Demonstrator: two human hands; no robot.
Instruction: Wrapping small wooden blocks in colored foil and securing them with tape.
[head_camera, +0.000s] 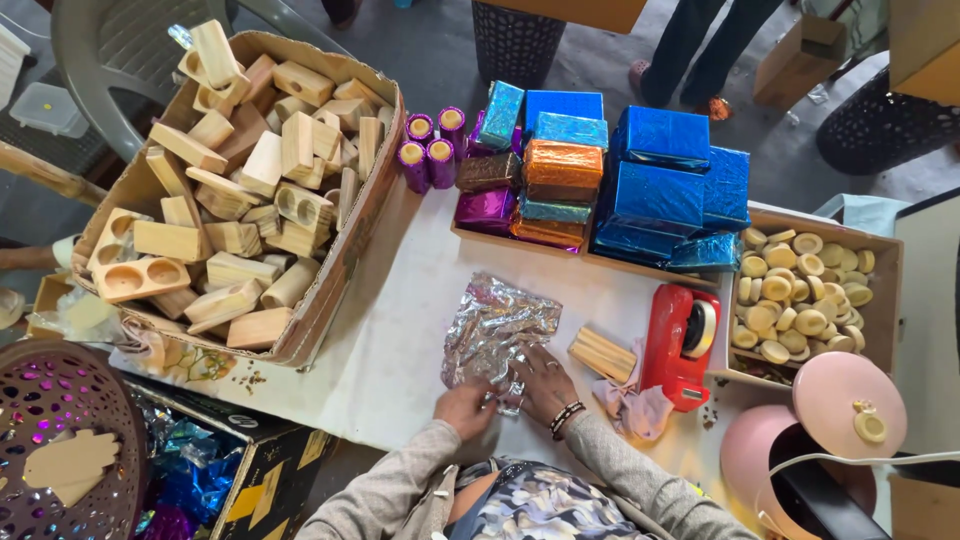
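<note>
— Fingers first: what have they got?

— Both hands are down on a crumpled sheet of silver foil (497, 332). The left hand (464, 407) has its fingers curled, pinching the foil's near edge. The right hand (541, 385) lies spread, fingers flat, pressing the foil onto the table; a beaded bracelet (566, 416) sits on that wrist.

— And where does the foil lie?

— On the white table (400, 330), near its front edge, right before the person. At three o'clock from it, just beside, a small ridged wooden block (603, 353). Further the same way, a red tape dispenser (681, 344), with a pink cloth (634, 408) at its near end.

— Widen out for me.

— At ten o'clock, a big cardboard box (340, 270) heaped with pale wooden pieces. At twelve, purple rolls (428, 150) standing on end, then stacks of foil-wrapped blocks (600, 180): blue, orange, teal, magenta. At two o'clock, a tray of round wooden discs (800, 290). At four, a pink round lidded container (849, 403).

— The room?

— Grey floor beyond the table, someone's legs (715, 50) standing at one o'clock, a grey plastic chair (120, 60) at eleven. A purple perforated basket (60, 440) sits low at eight.
</note>
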